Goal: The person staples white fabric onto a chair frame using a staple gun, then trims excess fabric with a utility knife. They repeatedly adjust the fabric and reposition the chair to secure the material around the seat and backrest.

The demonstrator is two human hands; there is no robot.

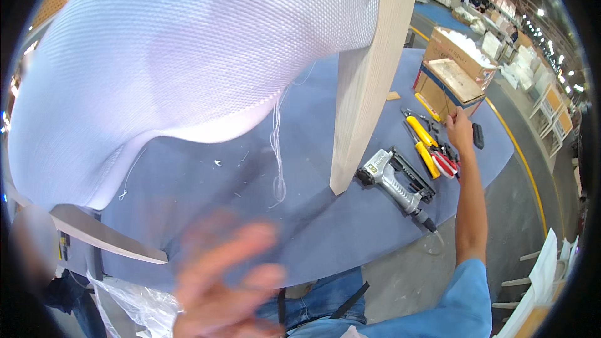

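Observation:
My left hand point(228, 288) is close to the camera at the bottom, blurred, with its fingers spread and nothing in it. My right hand point(459, 128) reaches far across the blue-grey table point(350, 231) to a cluster of tools. It rests just above the red-handled pliers point(446, 164) and beside the yellow-handled pliers point(422, 144). Its back faces me, so I cannot tell whether it grips anything. A silver pneumatic staple gun point(391, 178) lies left of that arm. A chair with white woven upholstery point(188, 56) fills the upper left, and its pale wooden leg point(363, 87) stands on the table.
Open cardboard boxes point(454, 81) sit behind the tools, with a small black object point(478, 136) beside them. Loose white threads point(277, 150) hang from the upholstery. A second wooden leg point(106, 235) and a clear plastic bag point(134, 300) are lower left. White frames point(538, 275) stand lower right.

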